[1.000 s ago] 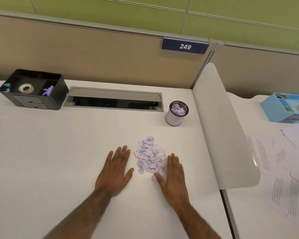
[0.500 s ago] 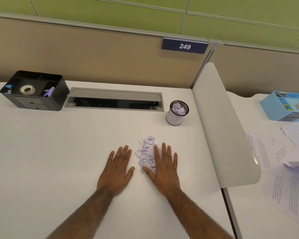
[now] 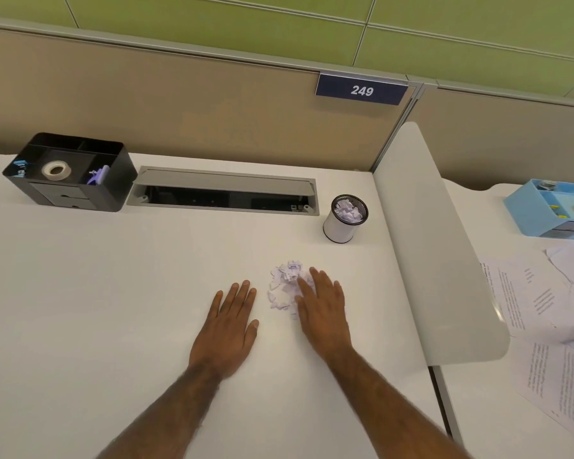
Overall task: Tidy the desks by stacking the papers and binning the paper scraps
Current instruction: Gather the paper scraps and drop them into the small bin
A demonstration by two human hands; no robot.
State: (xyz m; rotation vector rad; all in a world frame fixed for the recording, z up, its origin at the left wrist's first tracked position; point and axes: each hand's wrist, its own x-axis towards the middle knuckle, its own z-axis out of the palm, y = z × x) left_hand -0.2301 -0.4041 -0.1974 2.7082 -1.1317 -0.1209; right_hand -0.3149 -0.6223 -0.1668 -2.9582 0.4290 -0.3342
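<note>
I am resting my left grip [image 3: 227, 329] flat and open on the white table [image 3: 113, 293], just left of the small heap of torn pale-lilac paper scraps [image 3: 284, 286]. My right grip [image 3: 322, 309], fingers straight and holding nothing, is pressing on the heap's right edge. I am judging that this is going best with both palms low so no bits are slipping under, crowding the heap tight before scooping it to the small white cylindrical bin with a black mesh rim [image 3: 344, 218] standing beyond.
</note>
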